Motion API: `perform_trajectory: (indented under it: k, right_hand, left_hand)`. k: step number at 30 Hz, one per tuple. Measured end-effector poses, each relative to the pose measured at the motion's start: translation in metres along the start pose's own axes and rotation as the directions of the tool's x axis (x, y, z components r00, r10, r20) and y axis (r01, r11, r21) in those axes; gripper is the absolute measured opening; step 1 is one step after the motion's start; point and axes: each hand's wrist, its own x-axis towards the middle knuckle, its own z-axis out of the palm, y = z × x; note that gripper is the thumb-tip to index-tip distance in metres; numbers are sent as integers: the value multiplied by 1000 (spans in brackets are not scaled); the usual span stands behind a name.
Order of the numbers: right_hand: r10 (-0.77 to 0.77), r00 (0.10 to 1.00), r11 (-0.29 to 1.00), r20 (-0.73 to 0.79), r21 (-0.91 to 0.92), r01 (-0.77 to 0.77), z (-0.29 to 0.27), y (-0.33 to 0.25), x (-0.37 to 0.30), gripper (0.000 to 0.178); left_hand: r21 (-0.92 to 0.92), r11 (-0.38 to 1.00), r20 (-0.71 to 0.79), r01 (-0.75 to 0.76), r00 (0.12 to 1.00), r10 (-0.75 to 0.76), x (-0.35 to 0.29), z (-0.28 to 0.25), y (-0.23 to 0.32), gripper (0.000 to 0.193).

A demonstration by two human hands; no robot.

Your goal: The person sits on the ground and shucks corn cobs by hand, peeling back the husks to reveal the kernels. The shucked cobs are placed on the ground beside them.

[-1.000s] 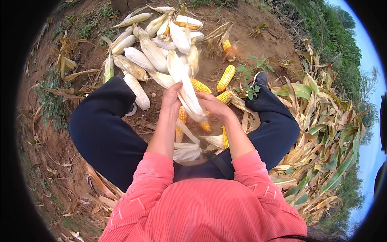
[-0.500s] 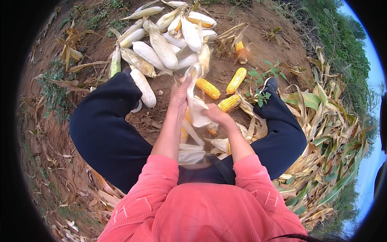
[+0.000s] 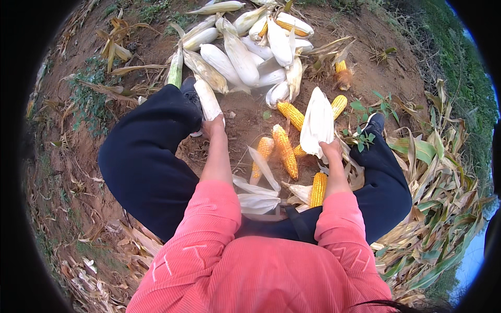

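Observation:
My left hand is closed around the lower end of an unpeeled ear of corn in a pale husk, beside my left shoe. Over on the right, my right hand grips a loose white corn husk by its bottom end, its wide part spread upward. Between the hands lie bare yellow cobs, among them a corn cob and a paler one partly covered by a husk strip. The husk in my right hand partly hides other peeled cobs behind it.
A heap of unpeeled ears lies ahead on brown soil. Dry stalks and leaves pile up along the right. One cob rests near my right forearm, and a small green plant grows beside my right shoe.
My hands have parted from the ear they were peeling. A bare cob now lies on the ground, the right hand has carried the husk right, and the left has reached the unpeeled ear.

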Motion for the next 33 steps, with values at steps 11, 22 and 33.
perform_trajectory:
  k: [11,22,33]
  right_hand:
    - [-241,916,949,-320,120,292,-5,-20,-15,71]
    - [-626,778,463,55,829,314,-6,-90,-83,52]
    - [-823,564,-53,65,980,-190,-58,-78,-140,51]
  left_hand:
    - [349,898,105,-269,963,248,41,11,-25,84]
    - [-598,742,643,303,734,218,-85,-18,11,50]
    - [-513,662,704,-546,174,689,-194,-85,33,51]
